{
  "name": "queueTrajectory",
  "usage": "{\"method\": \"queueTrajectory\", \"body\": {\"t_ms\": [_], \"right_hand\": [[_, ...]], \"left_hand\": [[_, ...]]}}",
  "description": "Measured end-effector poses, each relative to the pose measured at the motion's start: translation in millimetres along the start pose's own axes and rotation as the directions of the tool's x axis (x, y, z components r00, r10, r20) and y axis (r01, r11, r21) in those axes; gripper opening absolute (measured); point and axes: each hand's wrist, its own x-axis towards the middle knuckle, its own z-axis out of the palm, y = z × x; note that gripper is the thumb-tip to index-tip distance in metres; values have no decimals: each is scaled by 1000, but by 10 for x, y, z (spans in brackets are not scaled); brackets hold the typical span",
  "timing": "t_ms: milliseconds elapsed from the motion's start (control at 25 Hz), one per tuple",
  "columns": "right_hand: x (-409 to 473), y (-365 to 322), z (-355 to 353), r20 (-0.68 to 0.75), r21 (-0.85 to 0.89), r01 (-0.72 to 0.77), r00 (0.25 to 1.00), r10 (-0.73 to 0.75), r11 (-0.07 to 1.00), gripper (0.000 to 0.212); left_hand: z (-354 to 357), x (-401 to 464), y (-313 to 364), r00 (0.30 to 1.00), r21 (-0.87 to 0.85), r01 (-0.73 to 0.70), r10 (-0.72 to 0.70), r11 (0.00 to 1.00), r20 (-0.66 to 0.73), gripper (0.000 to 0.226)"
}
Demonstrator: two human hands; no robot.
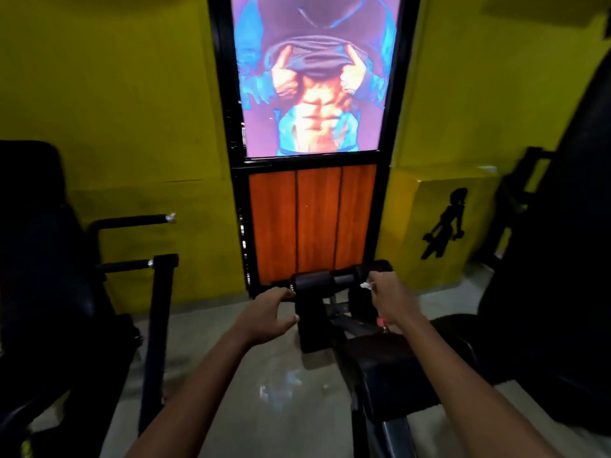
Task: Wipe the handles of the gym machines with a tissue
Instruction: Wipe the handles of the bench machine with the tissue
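L hand (269, 317) fingers spread, loosely open, reaching at left end of padded bar (325, 279), holding nothing. R hand (391, 300) curled round white tissue (366, 285), pressed vs right end of bar, low on machine w/ orange panel (312, 223).

Matt black padding is seen on the roller pads (325, 279) of the machine. Behind them, the orange panel (312, 223) is finished in smooth wood grain. A crumpled white tissue (367, 285) of paper is held. The pale floor (264, 375) is glossy, the yellow wall (115, 94) matt-painted.
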Motion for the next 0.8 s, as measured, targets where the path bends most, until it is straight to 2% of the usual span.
{"method": "queueTrajectory", "body": {"t_ms": [160,320,440,680,800], "right_hand": [[-92,-8,123,-31,-51,-256,966,255,965,10],[-180,29,145,-89,-114,-453,891,445,884,15],[-315,191,47,-147,-163,-614,789,596,772,15],[-302,695,52,-247,-182,-792,610,753,582,18],[-150,682,194,-203,-188,-819,573,794,543,17]], "left_hand": [[-20,508,-304,962,-49,-197,203,979,183,60],[85,1119,-326,885,-108,-352,368,930,283,53],[360,1505,-89,784,-181,-479,511,859,353,55],[903,2007,440,572,-336,-643,723,688,387,53],[1063,2303,419,490,-368,-674,761,640,425,55]]}}
